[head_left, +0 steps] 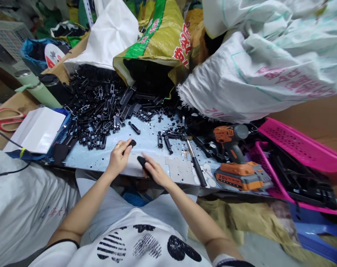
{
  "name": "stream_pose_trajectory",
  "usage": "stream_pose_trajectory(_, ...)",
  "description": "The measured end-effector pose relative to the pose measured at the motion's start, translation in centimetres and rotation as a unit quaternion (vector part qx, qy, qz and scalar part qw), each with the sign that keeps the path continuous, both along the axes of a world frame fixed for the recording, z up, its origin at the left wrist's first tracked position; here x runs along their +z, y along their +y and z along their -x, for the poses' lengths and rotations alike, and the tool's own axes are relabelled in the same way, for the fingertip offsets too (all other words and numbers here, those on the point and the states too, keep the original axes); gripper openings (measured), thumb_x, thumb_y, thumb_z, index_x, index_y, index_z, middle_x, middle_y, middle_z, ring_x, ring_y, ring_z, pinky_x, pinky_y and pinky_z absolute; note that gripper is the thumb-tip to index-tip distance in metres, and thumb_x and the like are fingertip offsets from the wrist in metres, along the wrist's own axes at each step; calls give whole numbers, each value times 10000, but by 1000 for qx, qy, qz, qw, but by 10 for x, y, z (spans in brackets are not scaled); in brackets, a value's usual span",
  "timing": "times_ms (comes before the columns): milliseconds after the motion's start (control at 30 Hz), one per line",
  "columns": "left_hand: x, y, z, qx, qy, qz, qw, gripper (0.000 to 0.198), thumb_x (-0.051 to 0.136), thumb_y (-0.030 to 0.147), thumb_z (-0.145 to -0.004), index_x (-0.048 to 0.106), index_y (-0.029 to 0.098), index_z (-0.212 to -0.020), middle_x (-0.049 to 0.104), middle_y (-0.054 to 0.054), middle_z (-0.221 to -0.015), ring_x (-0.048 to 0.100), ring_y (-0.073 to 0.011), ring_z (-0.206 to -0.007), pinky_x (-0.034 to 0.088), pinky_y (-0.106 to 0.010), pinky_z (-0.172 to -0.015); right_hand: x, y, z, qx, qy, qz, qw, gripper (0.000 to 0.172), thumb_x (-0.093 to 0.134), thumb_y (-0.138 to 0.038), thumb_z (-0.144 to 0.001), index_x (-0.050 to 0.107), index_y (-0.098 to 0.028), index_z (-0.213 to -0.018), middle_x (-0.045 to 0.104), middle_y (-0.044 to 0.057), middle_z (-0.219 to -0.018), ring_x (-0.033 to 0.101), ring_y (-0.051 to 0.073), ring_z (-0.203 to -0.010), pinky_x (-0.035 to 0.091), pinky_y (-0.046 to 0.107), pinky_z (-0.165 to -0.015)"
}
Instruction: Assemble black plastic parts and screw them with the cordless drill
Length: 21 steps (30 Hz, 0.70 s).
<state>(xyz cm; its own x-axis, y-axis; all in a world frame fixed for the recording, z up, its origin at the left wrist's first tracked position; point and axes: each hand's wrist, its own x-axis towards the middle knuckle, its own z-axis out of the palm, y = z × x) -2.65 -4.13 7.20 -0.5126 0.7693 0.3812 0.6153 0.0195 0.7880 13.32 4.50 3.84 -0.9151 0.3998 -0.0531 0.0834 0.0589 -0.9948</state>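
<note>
My left hand (120, 156), with a ring on one finger, pinches a small black plastic part (132, 143) above the front of the blue work surface (146, 137). To its right, my right hand (155, 169) is closed on a longer black plastic piece (142, 161), whose lower part is covered by the fingers. The two parts are apart from each other. Just beyond my hands lies a single black link-shaped part (134, 128). A heap of similar black parts (101, 107) spreads over the back left of the surface.
A hammer (196, 167) and an orange cordless drill (235, 159) rest on the right, beside a pink basket (285, 189) of black parts. Sacks, including a yellow one (163, 40), line the back. Red scissors (8, 119), a white box (36, 129) and a green bottle (42, 91) are left.
</note>
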Motion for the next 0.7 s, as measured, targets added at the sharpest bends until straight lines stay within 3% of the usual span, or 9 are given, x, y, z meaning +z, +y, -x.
stream_pose_trajectory(67, -2, -2, -8, -40, -14, 11, 999, 349, 458, 297, -928, 598, 152, -1213, 603, -65, -910, 581, -146, -847, 462, -262, -786, 0, 12, 3, -72, 8, 87, 994, 604, 354, -531, -929, 276, -256, -1461, 594, 19, -789, 592, 126, -602, 526, 268, -552)
stream_pose_trajectory(167, -6, -4, -25, -53, -20, 40, 998, 352, 462, 296, -925, 593, 155, -1219, 622, -78, -942, 588, -162, -898, 466, -272, -812, 4, 25, 8, -90, 31, 126, 987, 626, 433, -549, -890, 352, -242, -1429, 590, 16, -796, 580, 117, -565, 520, 260, -508)
stream_pose_trajectory(233, -6, -6, -32, -31, -2, 63, 998, 356, 455, 306, -927, 583, 178, -1233, 623, -78, -969, 588, -168, -919, 468, -278, -826, 7, 30, 9, -78, 29, 89, 993, 610, 522, -515, -854, 422, -242, -1391, 613, 15, -819, 561, 100, -549, 522, 251, -516)
stream_pose_trajectory(333, -2, -10, -36, -18, 44, 106, 993, 368, 432, 311, -934, 563, 193, -1257, 609, -72, -970, 590, -166, -894, 477, -273, -804, 10, 39, 7, -45, 22, -29, 998, 555, 583, -449, -831, 496, -251, -1341, 655, 43, -992, 583, 102, -606, 544, 264, -589)
stream_pose_trajectory(433, 2, -14, -37, -10, 81, 122, 989, 377, 414, 304, -940, 546, 192, -1274, 595, -68, -952, 588, -158, -863, 486, -257, -766, 14, 50, 2, -10, 45, -163, 986, 505, 588, -408, -837, 539, -233, -1309, 631, 71, -1158, 640, 177, -876, 538, 331, -808)
stream_pose_trajectory(500, 2, -13, -39, -2, 97, 116, 989, 377, 402, 300, -945, 537, 202, -1284, 592, -65, -947, 587, -151, -858, 487, -244, -753, 17, 56, -1, -8, 58, -226, 972, 499, 584, -403, -845, 536, -236, -1313, 623, 71, -1189, 606, 213, -1039, 489, 363, -922)
stream_pose_trajectory(600, 1, -8, -44, 18, 109, 94, 989, 372, 392, 306, -951, 541, 205, -1277, 594, -64, -939, 587, -146, -848, 487, -232, -735, 22, 57, -3, -18, 53, -272, 961, 521, 574, -425, -852, 508, -252, -1338, 629, 71, -1176, 595, 224, -1068, 473, 375, -943)
stream_pose_trajectory(700, -1, 0, -50, 36, 103, 55, 992, 364, 393, 322, -953, 561, 196, -1250, 596, -68, -929, 591, -149, -836, 491, -242, -736, 23, 48, -1, -23, 49, -272, 961, 531, 561, -440, -858, 495, -251, -1350, 646, 75, -1107, 629, 205, -936, 503, 359, -880)
